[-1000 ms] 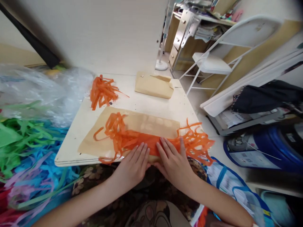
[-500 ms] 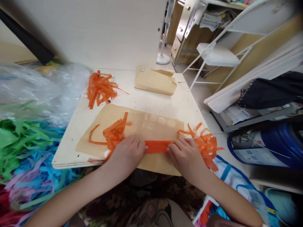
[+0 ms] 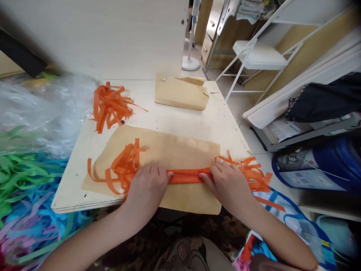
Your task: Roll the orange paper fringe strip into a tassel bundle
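Note:
An orange strip bundle [image 3: 186,176] with fringed ends lies across a sheet of brown paper [image 3: 180,150] near the table's front edge. My left hand [image 3: 150,188] is closed around its left part, thumb against the flat band. Around the right part my right hand [image 3: 225,182] is closed too, its thumb also on the band. The middle of the band shows between the two hands. Cut fringe spreads out beyond each hand, and on the right some hangs past the table edge.
Another orange fringe bundle [image 3: 111,105] and a folded brown paper bag [image 3: 180,92] lie farther back on the white table [image 3: 169,120]. Green strips [image 3: 17,177], blue strips and clear plastic [image 3: 56,109] are at the left. A blue bucket [image 3: 324,165] and a white chair [image 3: 259,54] stand right.
Both hands have moved slightly apart along the orange band, and the fringe at both ends has shifted outward. The camera view has also shifted a little.

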The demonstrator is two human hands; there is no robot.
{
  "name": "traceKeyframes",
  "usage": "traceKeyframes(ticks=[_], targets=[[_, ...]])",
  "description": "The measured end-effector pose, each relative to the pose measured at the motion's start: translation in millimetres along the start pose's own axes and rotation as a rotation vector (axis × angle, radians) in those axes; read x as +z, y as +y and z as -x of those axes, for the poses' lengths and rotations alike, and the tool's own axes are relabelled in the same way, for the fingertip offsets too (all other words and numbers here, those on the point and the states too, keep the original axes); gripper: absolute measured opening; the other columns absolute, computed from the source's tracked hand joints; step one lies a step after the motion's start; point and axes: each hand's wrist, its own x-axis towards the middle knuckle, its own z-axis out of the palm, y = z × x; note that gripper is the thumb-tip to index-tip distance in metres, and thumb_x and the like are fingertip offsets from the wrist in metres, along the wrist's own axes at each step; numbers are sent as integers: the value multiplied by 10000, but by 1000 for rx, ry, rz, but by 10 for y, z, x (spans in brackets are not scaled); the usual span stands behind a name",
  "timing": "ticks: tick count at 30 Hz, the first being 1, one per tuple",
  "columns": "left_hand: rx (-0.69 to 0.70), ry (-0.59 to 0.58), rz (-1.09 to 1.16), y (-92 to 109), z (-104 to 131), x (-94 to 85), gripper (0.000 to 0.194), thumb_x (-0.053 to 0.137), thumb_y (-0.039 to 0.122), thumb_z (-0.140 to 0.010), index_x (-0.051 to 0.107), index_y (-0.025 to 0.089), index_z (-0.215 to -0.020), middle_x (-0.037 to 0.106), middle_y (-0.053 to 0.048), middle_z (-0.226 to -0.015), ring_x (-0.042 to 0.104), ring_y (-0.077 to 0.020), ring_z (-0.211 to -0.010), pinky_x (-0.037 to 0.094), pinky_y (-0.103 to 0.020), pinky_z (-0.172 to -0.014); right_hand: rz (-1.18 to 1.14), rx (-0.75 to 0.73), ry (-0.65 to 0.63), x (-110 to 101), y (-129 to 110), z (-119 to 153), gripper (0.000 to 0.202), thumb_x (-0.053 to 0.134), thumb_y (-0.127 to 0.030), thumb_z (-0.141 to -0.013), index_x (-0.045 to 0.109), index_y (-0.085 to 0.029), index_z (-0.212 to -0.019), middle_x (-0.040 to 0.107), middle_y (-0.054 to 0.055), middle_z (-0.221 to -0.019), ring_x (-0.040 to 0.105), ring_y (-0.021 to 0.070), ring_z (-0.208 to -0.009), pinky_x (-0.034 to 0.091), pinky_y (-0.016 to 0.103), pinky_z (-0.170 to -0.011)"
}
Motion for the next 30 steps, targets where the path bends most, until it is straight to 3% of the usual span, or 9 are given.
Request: traceKeyframes(ticks=[2, 4, 6, 8, 11, 17, 22, 26, 30], targets=[[7, 22, -26, 29, 1, -36, 249, 358, 161, -783, 515, 126, -594, 500, -65, -512, 471, -192, -494, 308, -291, -453, 57, 52, 28, -31, -99, 10, 243, 464, -267, -761, 547, -132, -577, 565, 77, -625, 500, 190, -656, 336, 317, -625], [50, 112, -50, 69, 7, -68, 197, 372, 105, -759, 558, 129, -702, 554, -69, -602, 501, -198, -558, 336, -310, -497, 147, 93, 140, -41, -263, 41, 179, 436, -189, -764, 590, -109, -724, 597, 123, -822, 504, 231, -802, 316, 392, -747], [145, 226, -52, 104, 20, -81, 224, 375, 64, -745, 576, 139, -807, 600, -61, -738, 529, -194, -664, 370, -341, -605, 174, 26, 259, -10, -446, 82, 263, 379, -121, -768, 564, -90, -951, 535, 136, -1063, 427, 252, -1007, 232, 432, -874], [229, 287, -32, 115, 45, -71, 246, 364, 49, -753, 590, 124, -814, 618, -49, -788, 537, -179, -727, 366, -359, -724, 93, -96, 281, 57, -579, 120, 344, 328, -109, -771, 518, -74, -1055, 492, 116, -1146, 365, 233, -1096, 191, 414, -931], [266, 234, 4, 72, 114, -34, 270, 345, 45, -772, 597, 102, -848, 634, -48, -817, 547, -167, -776, 334, -385, -822, -76, -161, 230, 151, -602, 165, 377, 306, -140, -771, 509, -56, -1076, 497, 105, -1149, 378, 211, -1102, 191, 391, -960], [170, 200, 69, 51, 277, -22, 252, 404, 224, -798, 558, 166, -988, 620, -61, -958, 518, -229, -925, 242, -518, -875, -163, -35, 129, 139, -373, 263, 412, 324, -285, -815, 475, -47, -1116, 458, 129, -1182, 368, 210, -1123, 196, 402, -975], [167, 258, 55, 192, 297, -62, 243, 399, 174, -794, 568, 210, -965, 622, -51, -945, 513, -245, -918, 134, -581, -881, -72, -24, 203, 135, -406, 365, 317, 439, -253, -781, 509, -214, -1087, 521, 118, -1114, 407, 259, -1078, 161, 520, -929], [218, 322, 145, 195, 304, -66, 219, 416, 95, -761, 603, 189, -823, 642, 20, -780, 536, -195, -761, 239, -489, -856, -103, -50, 322, 141, -439, 414, 184, 514, -214, -738, 593, -216, -904, 569, 87, -1023, 453, 241, -986, 233, 464, -886], [231, 319, 209, 178, 296, -45, 211, 399, 97, -750, 604, 146, -740, 615, -6, -668, 516, -155, -637, 367, -338, -708, -149, -130, 363, 113, -434, 331, 129, 494, -190, -750, 594, -188, -832, 601, 26, -824, 482, 174, -785, 294, 354, -775]])
